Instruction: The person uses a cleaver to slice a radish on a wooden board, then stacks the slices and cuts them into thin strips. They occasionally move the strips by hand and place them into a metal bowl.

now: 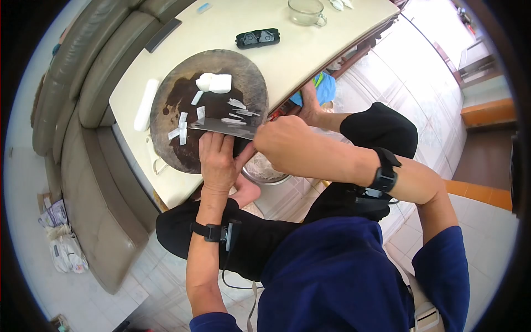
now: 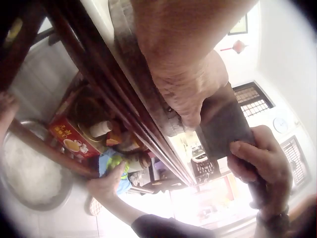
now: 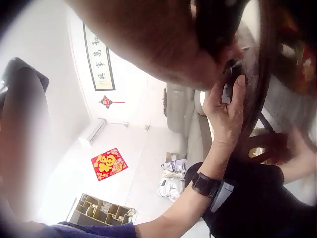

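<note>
The right hand grips the handle of a wide-bladed knife over a round dark board. At the blade's near side, the left hand rests its fairly straight fingers, thumb apart; anything under the fingertips is hidden. Beyond the blade lie a white block, white strips at the left and thin slivers at the right. In the left wrist view, the left hand is close to the blade, and the right hand is wrapped round the handle.
The pale table carries a long white object left of the board, a black case beyond it and a glass cup farther back. A metal basin stands below the table edge, near another person's foot.
</note>
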Tool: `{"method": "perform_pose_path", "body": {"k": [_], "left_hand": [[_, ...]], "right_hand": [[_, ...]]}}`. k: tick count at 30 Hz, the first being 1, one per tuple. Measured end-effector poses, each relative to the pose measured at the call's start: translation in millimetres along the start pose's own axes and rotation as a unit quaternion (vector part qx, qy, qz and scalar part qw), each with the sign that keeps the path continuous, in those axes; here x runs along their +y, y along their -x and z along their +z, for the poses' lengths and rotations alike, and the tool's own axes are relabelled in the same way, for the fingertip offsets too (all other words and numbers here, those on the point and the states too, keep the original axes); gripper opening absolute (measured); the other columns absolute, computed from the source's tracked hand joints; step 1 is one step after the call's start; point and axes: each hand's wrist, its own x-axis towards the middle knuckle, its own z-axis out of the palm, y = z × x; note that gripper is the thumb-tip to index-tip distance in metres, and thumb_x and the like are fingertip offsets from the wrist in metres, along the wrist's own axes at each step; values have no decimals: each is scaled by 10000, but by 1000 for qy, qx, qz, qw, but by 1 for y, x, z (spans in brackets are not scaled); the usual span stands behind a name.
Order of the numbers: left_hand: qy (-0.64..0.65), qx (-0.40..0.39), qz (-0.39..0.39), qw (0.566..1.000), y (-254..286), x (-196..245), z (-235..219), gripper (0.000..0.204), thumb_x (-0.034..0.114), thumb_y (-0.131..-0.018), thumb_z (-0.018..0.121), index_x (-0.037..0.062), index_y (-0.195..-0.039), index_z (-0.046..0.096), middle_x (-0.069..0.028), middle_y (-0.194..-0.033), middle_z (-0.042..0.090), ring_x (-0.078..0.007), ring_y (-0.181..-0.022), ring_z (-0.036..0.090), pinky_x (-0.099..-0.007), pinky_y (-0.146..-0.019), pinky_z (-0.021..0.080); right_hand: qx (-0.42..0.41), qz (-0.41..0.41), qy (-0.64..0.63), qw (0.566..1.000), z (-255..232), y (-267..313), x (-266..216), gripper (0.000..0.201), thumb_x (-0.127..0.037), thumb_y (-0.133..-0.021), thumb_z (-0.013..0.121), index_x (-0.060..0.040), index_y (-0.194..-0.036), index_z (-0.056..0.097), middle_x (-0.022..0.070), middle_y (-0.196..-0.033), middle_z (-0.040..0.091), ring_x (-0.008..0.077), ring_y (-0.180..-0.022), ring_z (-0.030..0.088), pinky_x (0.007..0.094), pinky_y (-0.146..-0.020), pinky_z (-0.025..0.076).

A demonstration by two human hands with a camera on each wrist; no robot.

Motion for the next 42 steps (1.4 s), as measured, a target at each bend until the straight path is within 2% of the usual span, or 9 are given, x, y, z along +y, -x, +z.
{"method": "perform_pose_path", "body": {"k": [7,11,14,16,22,26,38,40,42], "left_hand": [[19,48,24,998,8,-4,7,445,221,-701,826,-33,-1027,661,-139,-1026,634,-330,-953,591,-424,-828,464],[12,43,11,999,7,-3,7,449,218,-691,830,-36,-1021,662,-140,-1014,627,-329,-952,582,-425,-828,462],[6,38,10,999,7,-4,7,451,216,-685,831,-32,-1023,663,-138,-1007,620,-328,-927,569,-425,-808,454],[3,33,11,999,7,-4,6,451,215,-683,831,-29,-1024,664,-136,-1004,617,-327,-912,562,-426,-797,449],[0,32,23,999,10,-6,6,455,224,-684,831,-26,-1025,662,-132,-1013,609,-322,-892,556,-427,-794,437],[11,50,20,998,9,-5,9,462,229,-686,831,-21,-1035,659,-126,-1021,607,-317,-903,559,-422,-793,435],[7,33,15,999,11,-7,8,460,233,-682,826,-12,-1032,657,-131,-1019,612,-339,-928,569,-447,-798,437],[3,39,15,999,12,-8,9,458,229,-681,828,-13,-1031,658,-132,-1017,612,-339,-929,571,-446,-796,441],[32,61,24,997,11,-8,10,458,221,-676,835,-12,-1027,658,-134,-1018,612,-343,-930,574,-439,-789,449]], "right_hand": [[0,29,-17,999,-3,7,7,150,-8,-624,649,48,-763,640,219,-701,650,373,-665,668,440,-577,520],[10,17,-9,1000,-5,20,5,61,-59,-682,661,-20,-713,696,185,-729,669,362,-707,678,433,-599,536],[21,5,-15,1000,-5,19,4,140,-10,-637,653,50,-763,641,209,-697,646,369,-667,669,440,-585,521],[-15,2,9,1000,-7,13,0,68,-70,-690,661,-32,-731,700,168,-753,682,349,-712,690,421,-603,544],[42,1,2,999,8,-7,2,92,-85,-692,667,-27,-745,714,172,-756,686,350,-720,692,423,-605,546],[-8,19,8,1000,-8,5,2,89,-87,-694,667,-28,-742,714,173,-736,678,351,-716,690,425,-607,545],[-6,-10,28,1000,9,-4,-2,66,-88,-690,672,-54,-727,714,145,-734,687,326,-738,699,401,-611,553],[63,-10,-1,998,16,-8,-2,60,-88,-674,682,-54,-714,711,157,-729,683,335,-726,696,409,-599,549],[38,7,3,999,9,-4,2,63,-89,-675,681,-55,-718,712,161,-731,681,338,-723,694,413,-596,547]]}}
